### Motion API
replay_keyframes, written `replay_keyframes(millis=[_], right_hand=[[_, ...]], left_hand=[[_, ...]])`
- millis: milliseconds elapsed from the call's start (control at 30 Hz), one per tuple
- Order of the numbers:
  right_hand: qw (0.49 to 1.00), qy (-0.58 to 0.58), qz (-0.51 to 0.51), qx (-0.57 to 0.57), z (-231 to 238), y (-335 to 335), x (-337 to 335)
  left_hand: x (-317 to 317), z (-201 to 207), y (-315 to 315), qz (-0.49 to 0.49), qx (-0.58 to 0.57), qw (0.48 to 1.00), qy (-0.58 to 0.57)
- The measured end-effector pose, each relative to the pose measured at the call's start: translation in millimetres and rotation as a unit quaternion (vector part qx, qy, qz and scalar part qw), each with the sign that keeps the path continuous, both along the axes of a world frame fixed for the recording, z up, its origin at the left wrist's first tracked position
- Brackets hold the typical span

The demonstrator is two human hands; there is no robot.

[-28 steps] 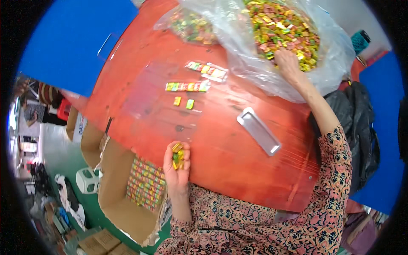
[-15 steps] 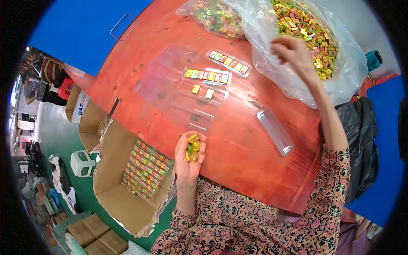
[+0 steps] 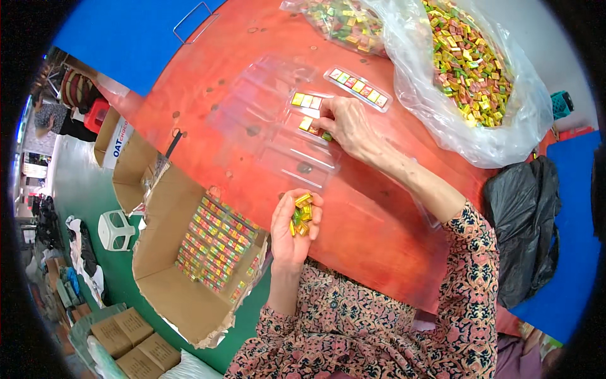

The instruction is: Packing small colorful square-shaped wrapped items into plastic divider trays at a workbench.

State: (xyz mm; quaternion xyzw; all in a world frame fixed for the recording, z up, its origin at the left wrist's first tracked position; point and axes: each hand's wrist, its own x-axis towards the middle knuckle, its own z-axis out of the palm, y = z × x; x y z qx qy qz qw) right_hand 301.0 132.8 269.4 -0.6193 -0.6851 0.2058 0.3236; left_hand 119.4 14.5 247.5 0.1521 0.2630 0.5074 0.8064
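My left hand [image 3: 287, 237] is cupped palm up near the table's front edge, holding several small gold and green foil-wrapped candies [image 3: 303, 211]. Over the table my right hand [image 3: 353, 129] pinches a small green wrapped candy [image 3: 326, 136] at a narrow clear plastic tray. In that tray lie yellow and red wrapped candies [image 3: 305, 124]; my fingers hide part of it. Just beyond is another tray with a row of candies [image 3: 307, 101], its right end behind my hand. Farther back sits a filled tray [image 3: 358, 89].
Clear empty trays [image 3: 297, 165] lie on the red table [image 3: 208, 136]. A large plastic bag [image 3: 410, 69] full of wrapped candies stands at the back right. At the left, a cardboard box [image 3: 158, 252] contains rows of packed candies. A black bag [image 3: 521, 221] hangs at the right.
My right hand has moved left from the big candy bag to the partly filled tray, where it pinches a green candy. My left hand still cups its candies. The whole view has shifted slightly.
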Motion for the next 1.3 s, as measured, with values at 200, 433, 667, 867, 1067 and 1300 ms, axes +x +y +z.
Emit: replay_keyframes(millis=[200, 433, 667, 867, 1067, 1300], right_hand=[[0.999, -0.023, -0.002, 0.039, 2.5, -2.3, 17.4], [0.999, -0.02, 0.044, -0.006, 5.5, -17.4, 37.6], [0.986, -0.113, 0.091, 0.078, -0.2, -24.5, 28.9], [0.975, -0.105, 0.1, 0.169, -16.0, -24.2, 33.1], [0.968, -0.108, 0.067, 0.215, -20.5, -23.8, 27.8], [0.988, -0.128, 0.053, 0.066, 1.3, -25.9, 23.3]], left_hand=[[2.3, -0.3, 0.3, -0.013, 0.011, 1.0, -0.009], [-0.7, -3.9, -0.4, -0.01, 0.017, 1.0, -0.013], [3.1, 0.2, 2.0, -0.01, -0.009, 1.0, -0.019], [2.6, 0.2, 1.9, -0.012, -0.009, 1.0, -0.026], [1.8, -0.7, 1.9, -0.021, -0.008, 1.0, 0.006], [0.5, -3.9, 1.9, -0.021, -0.001, 1.0, 0.002]])
